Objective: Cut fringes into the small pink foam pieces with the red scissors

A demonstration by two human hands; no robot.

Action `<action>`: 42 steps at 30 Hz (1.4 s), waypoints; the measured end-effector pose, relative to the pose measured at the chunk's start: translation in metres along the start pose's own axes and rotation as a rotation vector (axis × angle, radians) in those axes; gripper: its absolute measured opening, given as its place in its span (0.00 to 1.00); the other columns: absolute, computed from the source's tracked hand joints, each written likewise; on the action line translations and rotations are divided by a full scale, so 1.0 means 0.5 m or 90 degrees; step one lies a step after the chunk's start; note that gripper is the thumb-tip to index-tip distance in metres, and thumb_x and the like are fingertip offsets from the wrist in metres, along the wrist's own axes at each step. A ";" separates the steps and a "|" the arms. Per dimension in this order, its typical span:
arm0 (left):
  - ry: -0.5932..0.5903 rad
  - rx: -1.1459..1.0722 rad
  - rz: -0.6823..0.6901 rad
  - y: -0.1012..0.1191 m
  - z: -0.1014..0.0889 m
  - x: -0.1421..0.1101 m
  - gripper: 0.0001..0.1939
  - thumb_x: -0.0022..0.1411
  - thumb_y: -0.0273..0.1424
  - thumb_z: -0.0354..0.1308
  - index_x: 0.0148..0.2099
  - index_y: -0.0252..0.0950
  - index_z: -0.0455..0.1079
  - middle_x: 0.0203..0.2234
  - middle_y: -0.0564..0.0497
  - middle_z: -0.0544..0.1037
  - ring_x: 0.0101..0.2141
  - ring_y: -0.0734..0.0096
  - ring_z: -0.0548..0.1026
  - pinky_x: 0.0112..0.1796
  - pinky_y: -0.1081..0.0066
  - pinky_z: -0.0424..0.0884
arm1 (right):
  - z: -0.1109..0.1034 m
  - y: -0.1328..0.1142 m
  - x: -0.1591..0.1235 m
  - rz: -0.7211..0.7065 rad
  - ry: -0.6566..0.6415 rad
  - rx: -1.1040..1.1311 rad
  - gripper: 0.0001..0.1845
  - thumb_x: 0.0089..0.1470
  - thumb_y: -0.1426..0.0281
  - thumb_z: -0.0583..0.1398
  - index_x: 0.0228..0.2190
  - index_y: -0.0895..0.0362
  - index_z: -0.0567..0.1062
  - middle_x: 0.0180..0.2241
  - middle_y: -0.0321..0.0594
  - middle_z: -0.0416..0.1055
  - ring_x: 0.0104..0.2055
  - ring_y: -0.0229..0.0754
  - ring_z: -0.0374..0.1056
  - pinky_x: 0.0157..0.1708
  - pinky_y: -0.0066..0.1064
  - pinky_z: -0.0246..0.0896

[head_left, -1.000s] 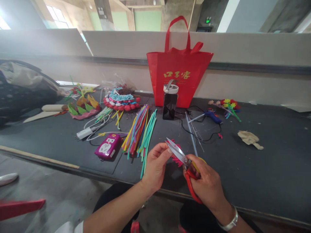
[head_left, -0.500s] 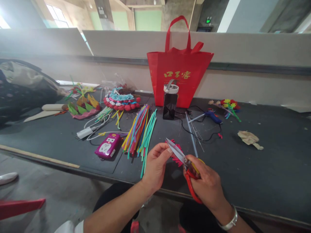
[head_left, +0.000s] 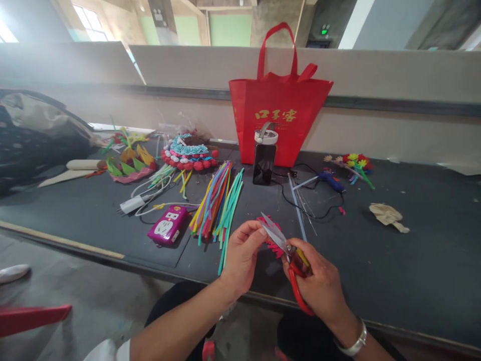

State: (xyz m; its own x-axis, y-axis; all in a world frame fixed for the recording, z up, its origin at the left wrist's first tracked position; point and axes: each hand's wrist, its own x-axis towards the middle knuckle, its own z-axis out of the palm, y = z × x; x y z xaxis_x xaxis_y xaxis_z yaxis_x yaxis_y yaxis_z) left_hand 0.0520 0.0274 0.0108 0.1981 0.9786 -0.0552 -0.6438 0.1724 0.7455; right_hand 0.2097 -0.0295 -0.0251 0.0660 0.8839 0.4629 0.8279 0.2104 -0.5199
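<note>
Near the front edge of the worktop (head_left: 376, 271), the right hand (head_left: 321, 276) is gripping scissors (head_left: 277, 235), their blades slanting away-left beside the left hand's (head_left: 240, 253) narrow pinch, contents unclear.

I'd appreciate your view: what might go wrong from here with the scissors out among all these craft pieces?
The scissors have their blades right at the thumb and finger of the left hand, so a slip by the right hand could nick them. The small pink pieces lie just below and might get scattered. The black cord loops near the blue glue gun and could snag a hand reaching across.
</note>
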 end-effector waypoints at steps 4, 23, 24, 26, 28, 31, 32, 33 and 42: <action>-0.010 0.011 -0.004 -0.002 -0.001 -0.002 0.05 0.54 0.30 0.65 0.32 0.34 0.73 0.27 0.53 0.76 0.30 0.75 0.71 0.38 0.73 0.66 | 0.001 -0.003 -0.002 -0.001 -0.006 0.006 0.20 0.50 0.72 0.58 0.46 0.50 0.71 0.36 0.36 0.78 0.32 0.40 0.75 0.36 0.30 0.71; 0.038 0.518 0.129 0.015 -0.057 0.088 0.05 0.55 0.31 0.60 0.30 0.35 0.72 0.22 0.53 0.74 0.25 0.72 0.70 0.30 0.72 0.64 | -0.016 0.057 0.032 0.160 0.106 0.013 0.21 0.51 0.57 0.62 0.45 0.53 0.72 0.34 0.36 0.77 0.33 0.41 0.75 0.35 0.29 0.67; 0.048 0.629 0.177 0.015 -0.061 0.100 0.04 0.56 0.31 0.58 0.30 0.36 0.72 0.23 0.52 0.75 0.26 0.71 0.71 0.30 0.72 0.64 | -0.015 0.058 0.033 0.171 0.102 0.022 0.21 0.51 0.57 0.62 0.45 0.53 0.73 0.33 0.36 0.77 0.33 0.41 0.75 0.34 0.29 0.67; 0.054 0.890 0.229 0.015 -0.068 0.122 0.06 0.59 0.29 0.55 0.34 0.37 0.73 0.27 0.51 0.77 0.29 0.70 0.73 0.32 0.72 0.63 | -0.015 0.058 0.036 0.196 0.094 0.032 0.22 0.50 0.56 0.62 0.45 0.52 0.73 0.32 0.35 0.77 0.33 0.41 0.75 0.34 0.29 0.67; 0.052 1.064 0.225 0.015 -0.074 0.139 0.08 0.60 0.28 0.54 0.36 0.37 0.74 0.30 0.49 0.79 0.31 0.67 0.74 0.33 0.71 0.64 | -0.015 0.057 0.039 0.218 0.086 0.042 0.22 0.49 0.56 0.63 0.45 0.52 0.73 0.32 0.35 0.77 0.33 0.41 0.75 0.34 0.29 0.67; 0.058 1.129 0.227 0.013 -0.081 0.153 0.10 0.61 0.27 0.51 0.39 0.36 0.74 0.35 0.45 0.79 0.36 0.62 0.75 0.37 0.68 0.64 | -0.017 0.053 0.042 0.222 0.084 0.057 0.23 0.49 0.56 0.62 0.45 0.53 0.73 0.31 0.36 0.77 0.33 0.42 0.75 0.34 0.29 0.67; 0.058 1.143 0.229 0.013 -0.084 0.156 0.11 0.62 0.27 0.50 0.40 0.36 0.74 0.36 0.44 0.79 0.37 0.61 0.75 0.38 0.67 0.65 | -0.018 0.052 0.042 0.215 0.086 0.058 0.23 0.49 0.56 0.62 0.45 0.53 0.74 0.30 0.37 0.77 0.32 0.42 0.75 0.33 0.29 0.67; 0.055 1.157 0.230 0.013 -0.086 0.158 0.12 0.63 0.27 0.49 0.41 0.36 0.74 0.36 0.43 0.78 0.38 0.61 0.75 0.38 0.67 0.65 | -0.018 0.051 0.042 0.207 0.090 0.059 0.22 0.49 0.56 0.62 0.44 0.53 0.74 0.30 0.37 0.77 0.32 0.42 0.75 0.33 0.29 0.67; 0.014 1.199 0.257 0.020 -0.099 0.165 0.15 0.65 0.28 0.47 0.43 0.35 0.75 0.36 0.43 0.76 0.39 0.61 0.74 0.40 0.66 0.66 | -0.017 0.053 0.040 0.224 0.095 0.080 0.23 0.47 0.57 0.64 0.44 0.53 0.75 0.29 0.35 0.76 0.30 0.41 0.74 0.32 0.28 0.67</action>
State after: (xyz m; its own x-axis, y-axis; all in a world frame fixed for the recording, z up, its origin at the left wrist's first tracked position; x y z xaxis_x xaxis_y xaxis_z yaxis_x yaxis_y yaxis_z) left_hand 0.0254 0.1154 -0.0194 0.2464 0.9272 0.2820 0.8677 -0.3407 0.3620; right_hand 0.2378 -0.0097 -0.0234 0.4206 0.8431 0.3351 0.6665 -0.0366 -0.7446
